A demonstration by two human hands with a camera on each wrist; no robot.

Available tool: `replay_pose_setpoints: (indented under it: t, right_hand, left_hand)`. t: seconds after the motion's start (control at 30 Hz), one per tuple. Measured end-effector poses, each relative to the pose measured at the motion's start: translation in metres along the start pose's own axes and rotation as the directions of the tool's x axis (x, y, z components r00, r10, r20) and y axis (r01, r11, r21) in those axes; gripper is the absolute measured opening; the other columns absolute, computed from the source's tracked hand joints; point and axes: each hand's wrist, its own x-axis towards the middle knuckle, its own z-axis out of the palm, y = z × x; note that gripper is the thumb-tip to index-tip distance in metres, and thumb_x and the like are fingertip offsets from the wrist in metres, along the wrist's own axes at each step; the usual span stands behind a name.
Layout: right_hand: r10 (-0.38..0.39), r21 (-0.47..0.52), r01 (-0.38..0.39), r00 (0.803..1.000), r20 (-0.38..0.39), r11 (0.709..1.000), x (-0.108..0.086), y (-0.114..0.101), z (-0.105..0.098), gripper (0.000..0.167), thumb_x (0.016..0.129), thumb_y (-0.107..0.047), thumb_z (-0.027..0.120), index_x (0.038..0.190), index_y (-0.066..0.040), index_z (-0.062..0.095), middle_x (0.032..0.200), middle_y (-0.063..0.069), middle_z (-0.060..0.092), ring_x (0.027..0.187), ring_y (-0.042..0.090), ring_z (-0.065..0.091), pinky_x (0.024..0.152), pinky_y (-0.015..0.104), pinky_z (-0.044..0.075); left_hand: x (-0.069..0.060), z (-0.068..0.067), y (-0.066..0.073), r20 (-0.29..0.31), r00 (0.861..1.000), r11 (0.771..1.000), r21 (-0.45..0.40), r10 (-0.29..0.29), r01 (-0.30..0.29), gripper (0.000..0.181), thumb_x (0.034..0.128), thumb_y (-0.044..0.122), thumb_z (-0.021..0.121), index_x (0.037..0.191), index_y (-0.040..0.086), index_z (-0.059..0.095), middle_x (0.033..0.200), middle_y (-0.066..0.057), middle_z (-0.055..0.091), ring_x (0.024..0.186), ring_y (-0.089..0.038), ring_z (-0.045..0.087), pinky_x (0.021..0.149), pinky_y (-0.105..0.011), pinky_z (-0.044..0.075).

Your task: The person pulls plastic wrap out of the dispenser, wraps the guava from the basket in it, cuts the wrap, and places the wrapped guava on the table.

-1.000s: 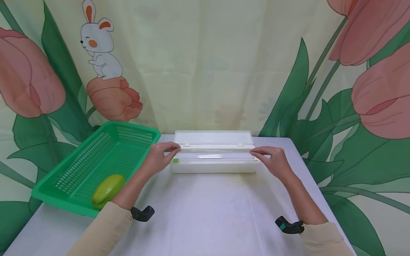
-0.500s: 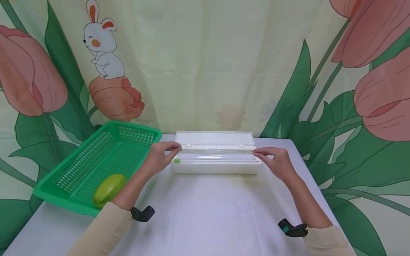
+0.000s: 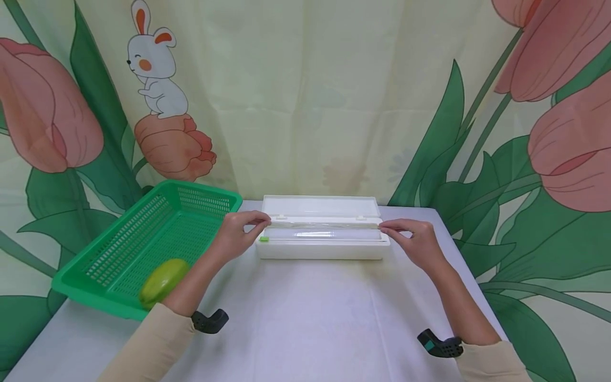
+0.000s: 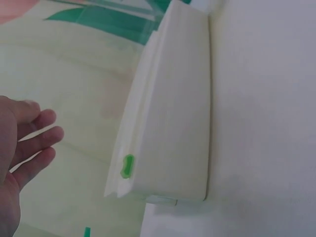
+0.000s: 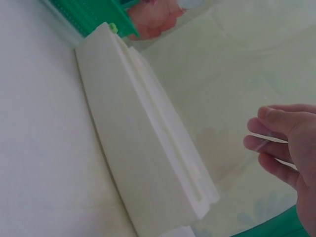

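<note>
A white plastic-wrap dispenser (image 3: pixel 320 251) with a green slide cutter (image 3: pixel 264 239) stands on the table, its lid (image 3: pixel 324 205) raised at the back. Inside lies a shiny roll of plastic wrap (image 3: pixel 315 234). My left hand (image 3: pixel 237 233) pinches the left end of the clear film's edge (image 3: pixel 324 226) between thumb and fingertips. At the other end my right hand (image 3: pixel 420 241) pinches the same edge, and the film stretches between both hands above the roll. In the wrist views the left hand (image 4: pixel 24 143) and the right hand (image 5: pixel 289 143) are beside the dispenser; the film is barely visible.
On the left a green plastic basket (image 3: pixel 100 310) holds a green-yellow oval fruit (image 3: pixel 164 281), partly behind my left forearm. A white cloth (image 3: pixel 315 318) covers the table. Behind it hangs a curtain (image 3: pixel 305 106) printed with tulips and a rabbit.
My right hand has shifted slightly to the right, still pinching the film. The left hand keeps nearly the same place. The head view has shifted a little.
</note>
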Motion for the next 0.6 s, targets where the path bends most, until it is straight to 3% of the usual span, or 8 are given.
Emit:
replay_pose_setpoints:
  t: [0.6]
  right_hand:
    - [-0.053,-0.003,0.053,0.998,-0.026,0.999,-0.0025,-0.0085,-0.0081,0.021,0.082,0.000,0.073,0.102,-0.005,0.075,0.097,0.012,0.076,0.093,0.027,0.071,0.081,-0.003,0.040]
  left_hand:
    - [-0.0008,-0.0065,0.0072,-0.042,0.998,0.999,-0.023,0.040,-0.041,0.016,0.0803,-0.001,0.075,0.096,0.003,0.074,0.090,-0.007,0.076,0.083,-0.019,0.073,0.072,-0.033,0.060]
